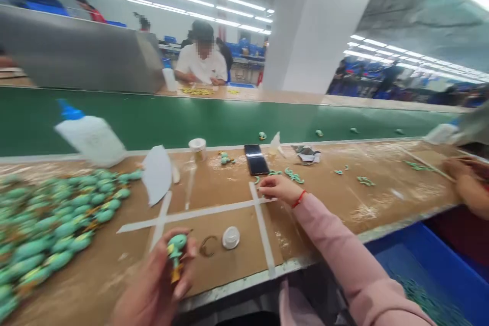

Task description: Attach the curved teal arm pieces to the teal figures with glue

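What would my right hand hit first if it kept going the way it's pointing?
Probably the small green piece just off the fingertips of your right hand, though depth is hard to judge here and the hand might pass just below it.

**Passage on the bench between the two hands**

Between the left hand (pixel 155 285), gripping a green figure (pixel 176 250), and the right hand (pixel 278 188), a hand can cross the brown bench (pixel 252 249) around a white cap (pixel 231 237) and a dark ring (pixel 208 246). A heap of green figures (pixel 49 229) blocks the left; a phone (pixel 255 159) and a small cup (pixel 197 148) stand ahead.
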The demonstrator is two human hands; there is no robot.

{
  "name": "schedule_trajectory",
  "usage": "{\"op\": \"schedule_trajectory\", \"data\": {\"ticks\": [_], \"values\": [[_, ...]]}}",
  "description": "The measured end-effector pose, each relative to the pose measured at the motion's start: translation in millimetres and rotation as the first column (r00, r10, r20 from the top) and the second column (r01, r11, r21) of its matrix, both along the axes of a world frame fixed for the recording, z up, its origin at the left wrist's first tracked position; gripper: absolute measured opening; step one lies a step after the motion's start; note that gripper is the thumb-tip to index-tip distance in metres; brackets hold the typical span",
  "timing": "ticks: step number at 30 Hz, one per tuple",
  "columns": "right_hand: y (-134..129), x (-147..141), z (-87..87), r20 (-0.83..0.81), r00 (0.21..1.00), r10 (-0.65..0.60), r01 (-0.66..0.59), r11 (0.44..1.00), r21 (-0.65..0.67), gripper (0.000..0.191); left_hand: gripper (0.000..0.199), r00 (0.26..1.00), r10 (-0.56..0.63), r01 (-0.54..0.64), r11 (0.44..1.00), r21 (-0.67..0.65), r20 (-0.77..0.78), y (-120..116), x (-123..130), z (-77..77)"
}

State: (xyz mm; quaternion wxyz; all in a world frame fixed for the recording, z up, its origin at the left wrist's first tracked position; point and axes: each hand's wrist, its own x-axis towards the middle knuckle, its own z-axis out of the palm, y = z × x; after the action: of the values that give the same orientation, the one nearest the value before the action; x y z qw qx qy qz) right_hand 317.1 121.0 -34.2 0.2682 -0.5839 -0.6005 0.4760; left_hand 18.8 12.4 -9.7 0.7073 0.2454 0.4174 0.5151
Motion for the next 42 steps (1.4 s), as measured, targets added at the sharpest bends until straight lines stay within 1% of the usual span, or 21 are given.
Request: {"op": "schedule_trajectory", "data": {"ticks": [1,3,4,7,9,12,15,20,25,30,35,38,42], "values": [[-6.9,-0.5,-1.4,-0.059,0.998,0.025,-0.026,1.000,-0.010,0.041,0.031,1.000,-0.004,0.004,0.999,0.033,0.011,-5.0,3.2,5.2],[-18.4,-0.7,-4.8,-0.163,0.984,0.078,-0.084,0.996,-0.032,0.049,0.032,0.999,-0.043,0.038,0.992,0.123,0.031,-9.9,8.1,10.1],[-22.9,-0.8,-6.4,-0.206,0.973,0.107,-0.119,0.992,-0.046,0.051,0.032,0.999,-0.038,0.032,0.985,0.168,0.028,-10.7,9.4,10.1],[-34.3,-3.5,-8.8,-0.311,0.936,0.166,-0.198,0.977,-0.073,0.048,0.029,0.999,-0.037,0.029,0.977,0.211,0.034,-12.6,9.7,6.5],[-41.3,-8.6,-8.3,-0.408,0.903,0.133,-0.189,0.977,-0.100,0.044,0.028,0.997,-0.047,0.033,0.974,0.226,0.056,-15.1,9.1,4.6],[-50.2,-20.2,-5.4,-0.550,0.835,0.010,-0.113,0.981,-0.155,0.042,0.027,0.993,-0.077,0.053,0.967,0.249,0.086,-18.4,7.9,3.5],[-57.2,-33.1,-0.2,-0.599,0.798,-0.065,-0.071,0.977,-0.201,0.043,0.026,0.987,-0.110,0.075,0.961,0.267,0.119,-19.7,5.8,2.8],[-67.9,-52.3,8.2,-0.598,0.789,-0.143,-0.024,0.965,-0.262,0.042,0.023,0.973,-0.172,0.122,0.951,0.284,0.157,-21.3,1.3,1.7],[-74.3,-65.4,5.2,-0.581,0.794,-0.180,0.021,0.963,-0.269,0.041,0.024,0.960,-0.209,0.149,0.946,0.288,0.188,-22.1,-3.1,-0.4],[-75.6,-73.5,1.3,-0.518,0.837,-0.178,0.087,0.977,-0.195,0.042,0.026,0.972,-0.186,0.139,0.949,0.282,0.147,-20.9,-7.3,-3.9],[-74.6,-79.2,0.8,-0.358,0.917,-0.176,0.157,0.984,-0.080,0.043,0.024,0.983,-0.158,0.127,0.950,0.287,0.089,-22.4,-9.9,-10.6],[-74.7,-79.9,0.5,-0.269,0.949,-0.167,0.169,0.985,-0.014,0.041,0.024,0.984,-0.170,0.146,0.940,0.309,0.052,-23.9,-10.2,-15.5],[-74.3,-79.4,-1.1,-0.207,0.964,-0.166,0.173,0.985,0.013,0.040,0.027,0.978,-0.205,0.187,0.931,0.312,0.025,-23.9,-9.9,-19.3]]}}
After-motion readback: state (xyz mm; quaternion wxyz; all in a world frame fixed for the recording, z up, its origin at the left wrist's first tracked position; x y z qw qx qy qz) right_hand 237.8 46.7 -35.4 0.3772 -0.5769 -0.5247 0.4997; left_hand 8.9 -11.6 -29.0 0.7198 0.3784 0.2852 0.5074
